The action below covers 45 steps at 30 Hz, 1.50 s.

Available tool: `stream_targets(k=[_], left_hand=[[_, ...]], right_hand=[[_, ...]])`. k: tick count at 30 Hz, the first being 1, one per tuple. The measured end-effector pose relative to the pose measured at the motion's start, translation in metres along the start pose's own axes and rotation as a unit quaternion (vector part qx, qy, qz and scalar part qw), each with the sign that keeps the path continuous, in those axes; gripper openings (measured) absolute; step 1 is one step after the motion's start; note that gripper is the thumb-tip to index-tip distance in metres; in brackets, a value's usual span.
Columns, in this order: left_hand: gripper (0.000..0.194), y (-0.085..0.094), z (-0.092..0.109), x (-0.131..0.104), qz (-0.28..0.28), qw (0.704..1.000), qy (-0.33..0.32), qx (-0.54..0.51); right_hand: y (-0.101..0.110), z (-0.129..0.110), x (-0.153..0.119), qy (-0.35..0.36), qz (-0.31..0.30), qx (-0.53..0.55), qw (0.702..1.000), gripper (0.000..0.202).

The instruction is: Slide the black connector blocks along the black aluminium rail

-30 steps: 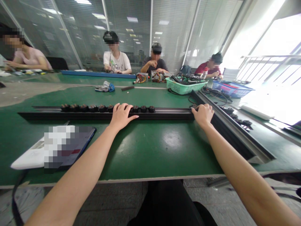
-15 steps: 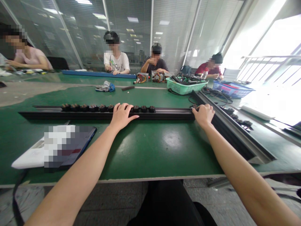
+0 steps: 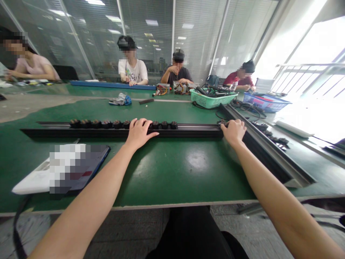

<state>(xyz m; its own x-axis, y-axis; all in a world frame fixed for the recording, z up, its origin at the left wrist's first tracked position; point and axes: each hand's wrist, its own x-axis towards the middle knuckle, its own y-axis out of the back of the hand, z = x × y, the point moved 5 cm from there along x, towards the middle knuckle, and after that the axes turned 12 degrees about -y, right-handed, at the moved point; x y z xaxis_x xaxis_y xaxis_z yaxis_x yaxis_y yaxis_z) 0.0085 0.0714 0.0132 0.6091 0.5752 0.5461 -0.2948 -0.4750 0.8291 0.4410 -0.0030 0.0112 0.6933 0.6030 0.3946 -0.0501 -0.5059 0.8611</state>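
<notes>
On my feed, the black rail (image 3: 188,133) lies crosswise on the table (image 3: 167,180), R end near the long angled rail (image 3: 265,154). My L hand (image 3: 138,135) is loosely open, draped over the mid-section w/ thumb out along the near side, prob. to steady it and keep the round black parts (image 3: 174,125) seated. Those sit in a row on top, both sides of the L hand. My R hand (image 3: 234,133) is curled in at the rail's R end; can't tell if it's gripping the rail or a small dark piece there. I'd guess that wide spacing is to stop the rail swinging. So the rail spans btwn the hands, runs well past L hand on the L, and ends at R hand. More dark parts (image 3: 281,142) lie beyond the angled rail.
</notes>
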Motion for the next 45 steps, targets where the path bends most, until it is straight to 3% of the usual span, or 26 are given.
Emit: stream_targets(k=[45], left_hand=[[0.058, 0.002, 0.002, 0.001, -0.002, 1.000, -0.001, -0.002]], right_hand=[[-0.004, 0.014, 0.013, -0.016, 0.034, -0.015, 0.999, 0.040]])
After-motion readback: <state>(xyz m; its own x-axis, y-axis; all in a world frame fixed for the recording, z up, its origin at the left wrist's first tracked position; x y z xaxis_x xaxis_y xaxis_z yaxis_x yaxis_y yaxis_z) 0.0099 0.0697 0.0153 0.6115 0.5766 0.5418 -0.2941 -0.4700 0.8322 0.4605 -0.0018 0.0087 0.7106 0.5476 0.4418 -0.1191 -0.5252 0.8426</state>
